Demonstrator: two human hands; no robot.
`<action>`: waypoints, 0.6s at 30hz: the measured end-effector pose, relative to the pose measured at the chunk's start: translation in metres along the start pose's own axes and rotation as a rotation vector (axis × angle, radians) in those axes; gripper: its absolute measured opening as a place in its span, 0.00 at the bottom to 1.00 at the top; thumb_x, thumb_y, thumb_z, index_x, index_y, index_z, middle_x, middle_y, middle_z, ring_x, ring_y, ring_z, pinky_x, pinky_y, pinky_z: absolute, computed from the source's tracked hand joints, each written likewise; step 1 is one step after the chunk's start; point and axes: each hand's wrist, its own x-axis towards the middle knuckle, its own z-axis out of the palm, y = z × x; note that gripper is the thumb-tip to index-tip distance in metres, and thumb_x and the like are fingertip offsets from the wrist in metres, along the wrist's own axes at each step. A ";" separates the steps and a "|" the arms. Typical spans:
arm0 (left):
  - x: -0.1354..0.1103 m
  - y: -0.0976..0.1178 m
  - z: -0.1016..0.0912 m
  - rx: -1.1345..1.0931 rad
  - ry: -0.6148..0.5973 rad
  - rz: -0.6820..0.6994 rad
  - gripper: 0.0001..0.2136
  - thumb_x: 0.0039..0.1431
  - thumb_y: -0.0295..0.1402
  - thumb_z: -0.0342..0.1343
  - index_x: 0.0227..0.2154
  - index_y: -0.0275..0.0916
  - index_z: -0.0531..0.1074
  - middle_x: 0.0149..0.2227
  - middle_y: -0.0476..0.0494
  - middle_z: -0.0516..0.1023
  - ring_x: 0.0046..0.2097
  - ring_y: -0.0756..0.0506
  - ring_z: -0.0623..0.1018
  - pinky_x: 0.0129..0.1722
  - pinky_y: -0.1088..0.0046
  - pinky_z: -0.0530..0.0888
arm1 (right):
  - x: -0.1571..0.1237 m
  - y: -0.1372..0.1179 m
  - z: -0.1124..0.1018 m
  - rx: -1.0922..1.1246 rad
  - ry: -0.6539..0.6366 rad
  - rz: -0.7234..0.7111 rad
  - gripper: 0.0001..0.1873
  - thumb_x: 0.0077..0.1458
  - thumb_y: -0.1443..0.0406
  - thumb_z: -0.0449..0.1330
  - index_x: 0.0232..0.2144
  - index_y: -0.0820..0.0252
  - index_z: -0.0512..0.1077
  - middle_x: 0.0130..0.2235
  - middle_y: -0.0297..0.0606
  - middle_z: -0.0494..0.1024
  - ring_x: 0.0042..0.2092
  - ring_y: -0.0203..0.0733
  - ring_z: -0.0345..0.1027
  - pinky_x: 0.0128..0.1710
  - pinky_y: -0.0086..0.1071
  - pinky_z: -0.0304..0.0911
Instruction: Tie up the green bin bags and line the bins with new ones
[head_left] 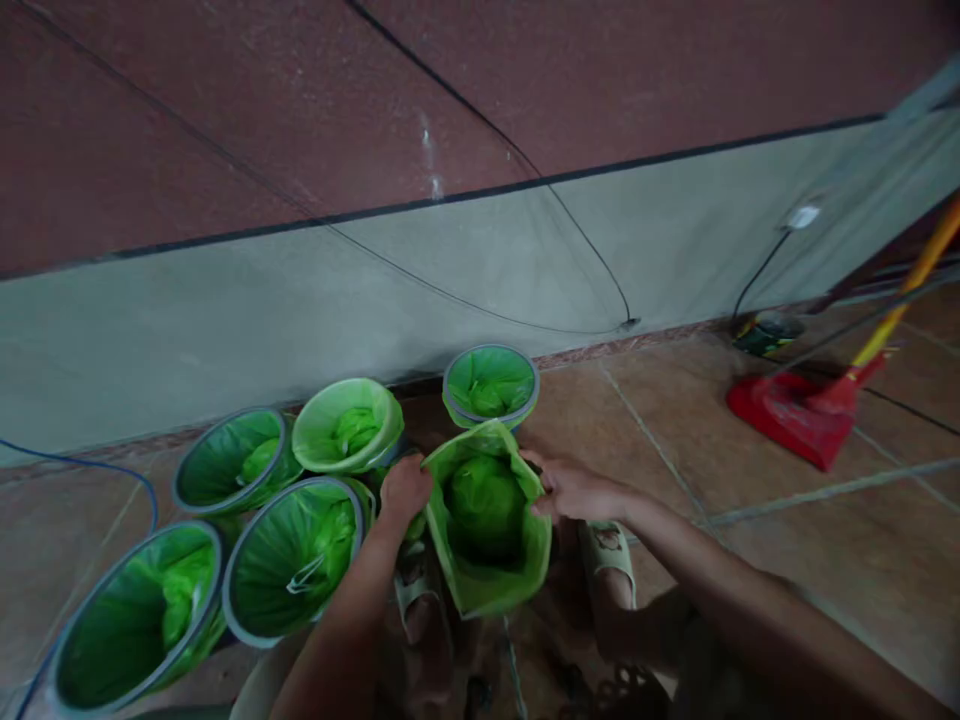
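Note:
Between my hands is a green plastic bag, its mouth spread wide, with bunched green plastic showing inside it. My left hand is closed on the bag's left edge. On the opposite side, the fingers of my right hand pinch its rim. Whether a bin stands inside the bag cannot be made out. Just beyond it is a grey-rimmed bin lined with green plastic. To the left of my left hand stands another lined bin, with a bunched bag inside.
More lined bins stand at the left. A red dustpan and a yellow handle are on the right, near a dark can. Cables run along the wall. My sandalled feet flank the bag.

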 end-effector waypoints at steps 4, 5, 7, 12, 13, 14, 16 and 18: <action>-0.001 0.000 -0.003 -0.002 0.019 0.002 0.13 0.61 0.26 0.46 0.36 0.37 0.77 0.40 0.39 0.81 0.45 0.44 0.79 0.42 0.74 0.70 | 0.002 0.005 0.000 -0.148 0.083 0.000 0.39 0.44 0.68 0.62 0.60 0.59 0.59 0.29 0.31 0.77 0.27 0.38 0.70 0.28 0.27 0.62; -0.002 0.002 -0.006 -0.034 0.038 0.034 0.13 0.61 0.26 0.46 0.36 0.38 0.77 0.39 0.40 0.81 0.43 0.44 0.79 0.42 0.74 0.70 | 0.002 0.005 0.001 -0.220 0.124 0.000 0.37 0.44 0.68 0.62 0.58 0.59 0.62 0.32 0.33 0.78 0.30 0.39 0.71 0.31 0.28 0.62; -0.005 0.008 -0.011 -0.116 0.085 0.093 0.14 0.61 0.26 0.45 0.35 0.39 0.77 0.38 0.43 0.82 0.41 0.46 0.79 0.41 0.75 0.70 | 0.002 0.004 0.003 -0.337 0.185 -0.002 0.30 0.42 0.69 0.62 0.51 0.59 0.68 0.37 0.37 0.79 0.36 0.42 0.72 0.35 0.28 0.63; -0.009 0.016 -0.022 -0.325 0.208 0.068 0.16 0.61 0.26 0.44 0.41 0.40 0.77 0.39 0.45 0.82 0.42 0.46 0.79 0.42 0.76 0.70 | -0.009 -0.010 0.004 -0.054 0.028 0.006 0.31 0.43 0.67 0.64 0.53 0.59 0.65 0.34 0.33 0.77 0.30 0.38 0.71 0.30 0.27 0.64; -0.009 0.015 -0.023 -0.360 0.233 0.066 0.16 0.60 0.26 0.45 0.42 0.39 0.77 0.40 0.44 0.82 0.42 0.46 0.79 0.43 0.75 0.70 | -0.013 -0.014 0.002 0.061 -0.049 -0.008 0.33 0.44 0.66 0.65 0.54 0.59 0.64 0.33 0.32 0.77 0.29 0.37 0.70 0.29 0.27 0.65; -0.008 0.013 -0.024 -0.395 0.263 0.070 0.16 0.60 0.26 0.45 0.43 0.39 0.77 0.41 0.44 0.82 0.42 0.46 0.79 0.44 0.75 0.70 | -0.018 -0.017 -0.002 0.162 -0.127 -0.022 0.34 0.45 0.64 0.65 0.55 0.58 0.63 0.33 0.31 0.77 0.28 0.36 0.70 0.28 0.27 0.66; -0.006 0.008 -0.026 -0.472 0.335 0.083 0.17 0.60 0.26 0.45 0.45 0.38 0.77 0.42 0.44 0.82 0.43 0.46 0.79 0.46 0.74 0.71 | -0.029 -0.023 -0.010 0.282 -0.257 -0.027 0.38 0.44 0.60 0.68 0.57 0.58 0.63 0.33 0.31 0.77 0.29 0.36 0.71 0.29 0.27 0.66; -0.002 0.004 -0.027 -0.538 0.399 0.081 0.17 0.61 0.27 0.44 0.46 0.38 0.76 0.43 0.45 0.81 0.43 0.46 0.78 0.47 0.74 0.71 | -0.038 -0.026 -0.018 0.288 -0.352 -0.003 0.40 0.44 0.58 0.69 0.59 0.58 0.62 0.34 0.32 0.78 0.28 0.35 0.71 0.27 0.25 0.65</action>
